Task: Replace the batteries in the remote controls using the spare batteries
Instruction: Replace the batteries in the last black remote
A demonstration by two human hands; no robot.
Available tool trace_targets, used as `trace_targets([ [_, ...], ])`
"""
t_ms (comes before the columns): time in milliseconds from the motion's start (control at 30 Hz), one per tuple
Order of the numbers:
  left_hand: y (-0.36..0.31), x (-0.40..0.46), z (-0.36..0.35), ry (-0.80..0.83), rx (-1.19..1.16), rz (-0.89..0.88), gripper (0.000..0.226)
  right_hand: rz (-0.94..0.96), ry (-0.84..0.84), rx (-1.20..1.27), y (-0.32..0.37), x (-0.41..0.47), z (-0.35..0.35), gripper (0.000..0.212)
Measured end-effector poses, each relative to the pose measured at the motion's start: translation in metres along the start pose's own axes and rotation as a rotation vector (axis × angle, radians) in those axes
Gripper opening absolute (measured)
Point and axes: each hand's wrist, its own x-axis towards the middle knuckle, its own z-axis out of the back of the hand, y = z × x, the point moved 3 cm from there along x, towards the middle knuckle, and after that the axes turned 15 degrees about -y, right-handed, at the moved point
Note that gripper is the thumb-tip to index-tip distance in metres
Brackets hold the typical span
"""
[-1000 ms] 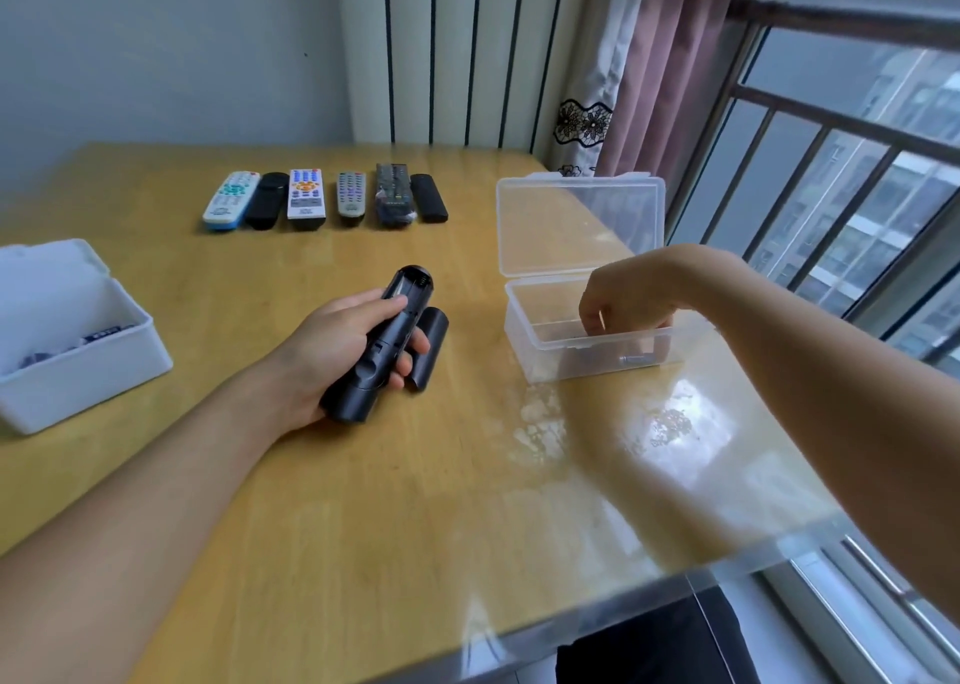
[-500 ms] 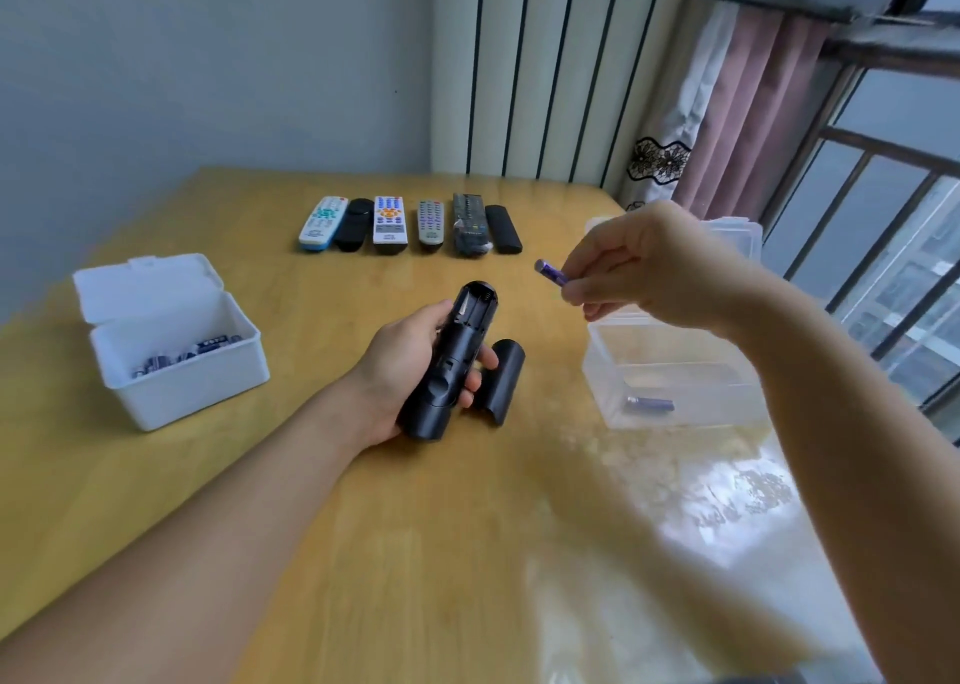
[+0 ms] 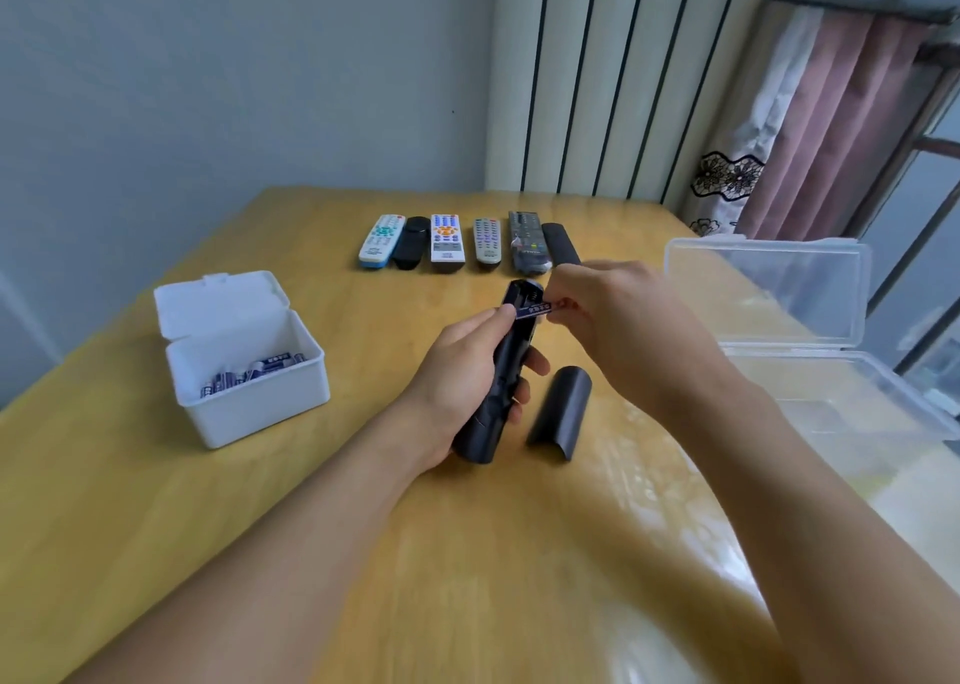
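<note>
Battery [image 3: 534, 310]: lying across open bay of black remote [image 3: 503, 371], looking light, rigid, slick.
Right hand [image 3: 618, 319]: pinching its end.
Left hand [image 3: 462, 376]: gripping remote above table [image 3: 363, 553].

Wall [image 3: 208, 85]: plain, pale grey-blue, fills left and centre behind the table. Table [image 3: 467, 553]: light yellow wood, glossy; bright glare patches on its right side. Panel [image 3: 597, 75]: white, vertical dark grooves, stands at the table's far edge, right of the wall. Curtain [image 3: 841, 127]: dusty pink, hanging in folds, with a white lace strip bearing a dark floral pattern. Window [image 3: 935, 246]: far right, dark frame, daylight entering.
</note>
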Motion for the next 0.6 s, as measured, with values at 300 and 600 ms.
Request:
trace_targets([
  [300,0.000,-0.003,-0.001,0.065,0.162,-0.104,0.034,0.127,-0.143,0.058,-0.001,-0.002,-0.001,0.010],
  [600,0.001,-0.003,-0.002,0.094,0.138,-0.101,0.031,-0.024,-0.330,0.259,-0.004,-0.012,-0.010,0.019],
])
